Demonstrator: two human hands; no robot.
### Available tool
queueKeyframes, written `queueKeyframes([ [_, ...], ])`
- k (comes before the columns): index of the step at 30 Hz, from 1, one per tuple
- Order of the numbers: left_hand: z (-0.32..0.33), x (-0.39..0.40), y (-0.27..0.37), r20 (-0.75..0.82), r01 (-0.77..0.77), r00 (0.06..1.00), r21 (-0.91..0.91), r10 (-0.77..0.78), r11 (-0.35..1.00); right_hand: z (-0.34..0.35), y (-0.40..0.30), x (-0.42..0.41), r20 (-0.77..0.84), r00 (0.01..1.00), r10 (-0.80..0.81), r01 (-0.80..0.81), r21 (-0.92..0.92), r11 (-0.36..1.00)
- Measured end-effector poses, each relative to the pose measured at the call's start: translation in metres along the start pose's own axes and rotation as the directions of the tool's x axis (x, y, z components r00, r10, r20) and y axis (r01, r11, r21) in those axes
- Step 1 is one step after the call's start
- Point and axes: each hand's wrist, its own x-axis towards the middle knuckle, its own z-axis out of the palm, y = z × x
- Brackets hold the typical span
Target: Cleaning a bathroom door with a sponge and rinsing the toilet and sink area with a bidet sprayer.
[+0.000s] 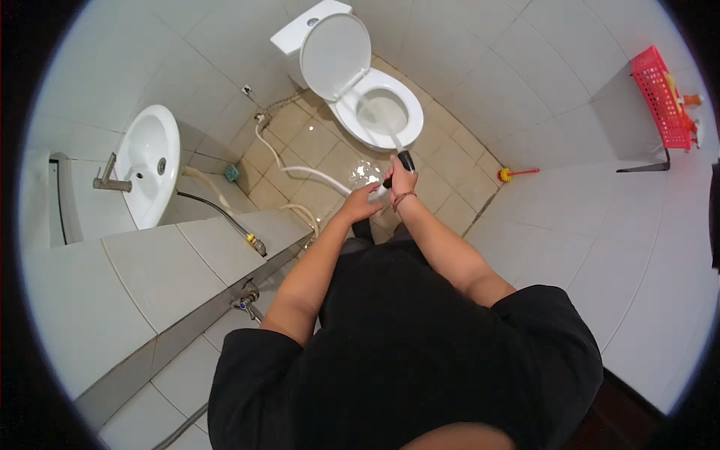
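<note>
My right hand [403, 179] is closed around the black handle of a spray nozzle [405, 161], which points at the toilet. A jet of water [395, 138] leaves its tip and reaches the toilet bowl [382, 112]. The toilet lid [337, 56] is raised, while the white seat [415, 115] lies down on the rim. Just behind the nozzle, my left hand [361, 203] is at the pale hose [318, 174], thumb and fingers apart on either side of it. Whether it grips the hose is hard to see.
A washbasin [149, 146] with a metal tap [112, 183] is on the left wall, above a tiled ledge [185, 253]. A red and yellow brush [506, 175] lies by the right wall. Higher up hangs a pink basket [658, 95]. The tiled floor [337, 157] looks wet.
</note>
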Motion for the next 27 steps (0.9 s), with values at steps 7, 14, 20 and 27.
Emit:
queueKeyframes([
  [7,-0.005,-0.005,-0.019,0.252,0.113,0.957,0.136,-0.145,0.984,0.0,0.018,-0.028,0.089,0.993,0.078,-0.085,0.087,0.993],
  [14,-0.01,-0.021,-0.051,0.197,0.078,0.979,-0.116,-0.054,0.99,0.026,0.021,-0.05,0.203,0.973,0.107,-0.119,0.046,0.992],
  [20,-0.026,-0.01,-0.038,0.237,0.104,0.968,-0.076,-0.084,0.992,0.038,0.015,-0.051,0.055,0.991,0.126,-0.134,0.189,0.973],
  [27,-0.011,-0.037,-0.062,0.364,0.151,0.926,-0.121,-0.098,0.981,0.028,0.042,-0.057,-0.047,0.977,0.21,-0.206,0.073,0.976],
])
